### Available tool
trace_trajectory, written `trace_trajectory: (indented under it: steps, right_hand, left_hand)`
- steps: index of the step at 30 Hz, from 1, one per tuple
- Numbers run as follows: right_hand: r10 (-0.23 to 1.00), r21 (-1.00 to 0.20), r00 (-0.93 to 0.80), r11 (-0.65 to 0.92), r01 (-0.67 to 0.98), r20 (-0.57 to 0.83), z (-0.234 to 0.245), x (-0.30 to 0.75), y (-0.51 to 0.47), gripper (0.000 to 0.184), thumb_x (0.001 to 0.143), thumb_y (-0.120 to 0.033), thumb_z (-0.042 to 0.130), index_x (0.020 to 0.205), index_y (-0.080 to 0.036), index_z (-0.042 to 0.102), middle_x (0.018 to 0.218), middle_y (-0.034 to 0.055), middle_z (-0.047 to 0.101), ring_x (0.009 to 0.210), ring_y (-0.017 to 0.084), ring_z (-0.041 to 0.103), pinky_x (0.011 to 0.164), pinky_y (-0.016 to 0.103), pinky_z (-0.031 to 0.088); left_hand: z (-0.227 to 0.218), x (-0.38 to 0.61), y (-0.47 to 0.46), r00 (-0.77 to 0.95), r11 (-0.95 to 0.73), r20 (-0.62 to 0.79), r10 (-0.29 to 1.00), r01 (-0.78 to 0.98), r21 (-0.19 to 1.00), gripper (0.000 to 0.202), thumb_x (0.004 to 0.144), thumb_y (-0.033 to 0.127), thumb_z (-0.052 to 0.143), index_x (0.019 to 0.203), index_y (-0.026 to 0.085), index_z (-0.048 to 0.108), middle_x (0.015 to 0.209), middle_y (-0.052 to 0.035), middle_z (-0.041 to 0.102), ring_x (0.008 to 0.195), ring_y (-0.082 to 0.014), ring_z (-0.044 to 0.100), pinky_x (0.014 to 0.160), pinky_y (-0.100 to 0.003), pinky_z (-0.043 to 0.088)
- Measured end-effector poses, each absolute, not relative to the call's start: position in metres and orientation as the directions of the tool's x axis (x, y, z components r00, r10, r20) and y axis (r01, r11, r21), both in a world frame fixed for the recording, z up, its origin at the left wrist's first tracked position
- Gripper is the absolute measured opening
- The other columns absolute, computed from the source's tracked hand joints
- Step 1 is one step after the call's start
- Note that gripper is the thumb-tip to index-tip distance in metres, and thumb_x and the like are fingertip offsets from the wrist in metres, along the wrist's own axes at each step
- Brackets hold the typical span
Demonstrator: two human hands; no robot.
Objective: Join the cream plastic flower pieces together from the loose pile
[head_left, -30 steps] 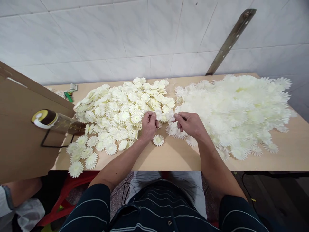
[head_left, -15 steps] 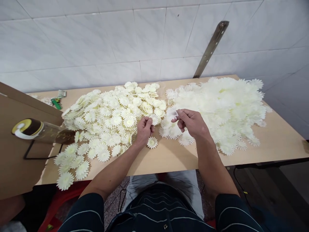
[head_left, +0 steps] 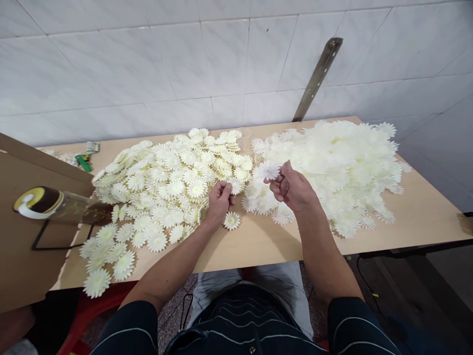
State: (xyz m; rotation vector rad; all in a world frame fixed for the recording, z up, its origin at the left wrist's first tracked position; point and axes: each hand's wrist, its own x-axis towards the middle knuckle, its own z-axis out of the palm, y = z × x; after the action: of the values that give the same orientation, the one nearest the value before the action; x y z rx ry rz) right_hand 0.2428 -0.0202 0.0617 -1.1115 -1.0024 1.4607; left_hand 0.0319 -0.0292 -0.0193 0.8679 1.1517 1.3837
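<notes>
My right hand point(head_left: 291, 186) is raised over the near left edge of the paler flower heap point(head_left: 332, 167), its fingers closed on a white artificial flower head point(head_left: 271, 170). That flower is spread open, with a small dark spot at its middle. My left hand point(head_left: 220, 201) is closed in a pinch at the right side of the creamy flower heap point(head_left: 166, 172). What its fingers hold, if anything, is hidden; a flower point(head_left: 236, 186) lies right against the fingertips, and I cannot tell if it is gripped. One loose flower point(head_left: 231, 221) rests on the table just below.
Both heaps lie on a wooden table point(head_left: 266, 246) against a tiled wall. A bottle with brown liquid point(head_left: 81, 208) leans at the left beside a cardboard panel point(head_left: 33, 197). Farther back is a small green item point(head_left: 83, 162). A metal strip point(head_left: 318, 79) stands against the wall.
My right hand has turned palm upward, and its flower now faces the camera more fully. The left hand stays in nearly the same place. The whole view has shifted slightly.
</notes>
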Motion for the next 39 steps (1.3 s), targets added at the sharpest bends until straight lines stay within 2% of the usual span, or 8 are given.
trace_trajectory:
  steps: [5, 14, 19, 24, 28, 31, 35, 39]
  right_hand:
    - [0.995, -0.987, -0.059, -0.082, -0.135, -0.074, 0.063, 0.245, -0.023, 0.066, 0.057, -0.077, 0.1, 0.073, -0.021, 0.068, 0.077, 0.0031, 0.067, 0.056, 0.009, 0.048, 0.039, 0.023, 0.037]
    - [0.982, -0.979, 0.155, 0.078, 0.188, 0.108, 0.058, 0.262, -0.024, 0.068, 0.077, -0.082, 0.084, 0.058, -0.024, 0.056, 0.055, -0.002, 0.048, 0.047, 0.011, 0.042, 0.045, 0.03, 0.034]
    - [0.847, -0.761, 0.369, 0.062, 0.646, 0.382, 0.074, 0.302, -0.013, 0.063, 0.098, -0.072, 0.066, 0.058, -0.025, 0.053, 0.053, -0.0031, 0.037, 0.054, 0.015, 0.039, 0.054, 0.033, 0.033]
    - [0.806, -0.512, 0.366, -0.093, 0.854, 0.465, 0.075, 0.334, 0.015, 0.052, 0.101, -0.058, 0.066, 0.062, -0.025, 0.061, 0.057, 0.0022, 0.053, 0.065, 0.023, 0.057, 0.073, 0.04, 0.049]
    - [0.759, -0.504, 0.363, -0.054, 0.862, 0.54, 0.074, 0.336, 0.02, 0.029, 0.097, -0.05, 0.074, 0.091, -0.021, 0.076, 0.097, 0.0148, 0.077, 0.092, 0.03, 0.069, 0.093, 0.048, 0.055]
    - [0.761, -0.619, 0.338, 0.104, 0.779, 0.553, 0.076, 0.311, 0.01, 0.03, 0.102, -0.048, 0.068, 0.105, -0.02, 0.079, 0.114, 0.0175, 0.078, 0.082, 0.024, 0.066, 0.092, 0.046, 0.056]
    - [0.952, -0.763, -0.057, 0.276, 0.585, 0.301, 0.071, 0.248, -0.003, 0.044, 0.099, -0.064, 0.069, 0.09, -0.022, 0.079, 0.094, 0.0116, 0.08, 0.078, 0.024, 0.066, 0.081, 0.041, 0.056]
    - [0.95, -0.804, -0.278, 0.275, 0.526, 0.143, 0.055, 0.201, -0.001, 0.042, 0.093, -0.063, 0.074, 0.082, -0.023, 0.077, 0.087, 0.0077, 0.079, 0.075, 0.021, 0.063, 0.073, 0.035, 0.048]
  left_hand:
    - [-0.018, 0.032, -0.03, -0.147, 0.048, -0.091, 0.985, -0.273, 0.961, 0.047, 0.079, 0.059, 0.086, 0.082, 0.023, 0.057, 0.05, 0.0069, 0.054, 0.039, -0.0081, 0.046, 0.036, -0.016, 0.026]
    - [-0.017, 0.032, -0.03, -0.147, 0.046, -0.088, 0.985, -0.269, 0.962, 0.042, 0.08, 0.055, 0.085, 0.082, 0.023, 0.058, 0.05, 0.0068, 0.053, 0.039, -0.0083, 0.044, 0.037, -0.017, 0.027]
    - [-0.02, 0.03, -0.03, -0.145, 0.021, -0.059, 0.988, -0.254, 0.967, 0.04, 0.083, 0.054, 0.085, 0.084, 0.023, 0.06, 0.052, 0.0072, 0.054, 0.04, -0.008, 0.044, 0.038, -0.017, 0.029]
    - [-0.021, 0.03, -0.029, -0.145, 0.019, -0.055, 0.988, -0.24, 0.97, 0.042, 0.082, 0.057, 0.086, 0.085, 0.023, 0.061, 0.052, 0.0076, 0.054, 0.04, -0.0082, 0.045, 0.037, -0.018, 0.029]
    - [-0.021, 0.031, -0.029, -0.154, 0.005, -0.04, 0.987, -0.225, 0.974, 0.045, 0.082, 0.06, 0.087, 0.084, 0.022, 0.063, 0.051, 0.0073, 0.054, 0.04, -0.008, 0.043, 0.038, -0.019, 0.029]
    - [-0.02, 0.033, -0.03, -0.178, -0.041, 0.005, 0.984, -0.197, 0.98, 0.046, 0.082, 0.062, 0.087, 0.084, 0.022, 0.064, 0.052, 0.0068, 0.055, 0.042, -0.0083, 0.044, 0.041, -0.02, 0.031]
    - [-0.018, 0.034, -0.033, -0.206, -0.097, 0.065, 0.976, -0.148, 0.984, 0.045, 0.085, 0.062, 0.086, 0.087, 0.021, 0.067, 0.056, 0.0065, 0.056, 0.046, -0.0087, 0.047, 0.045, -0.022, 0.035]
    - [-0.016, 0.033, -0.035, -0.235, -0.135, 0.109, 0.966, -0.098, 0.986, 0.04, 0.09, 0.058, 0.082, 0.088, 0.021, 0.068, 0.061, 0.0058, 0.059, 0.049, -0.0088, 0.05, 0.05, -0.023, 0.038]
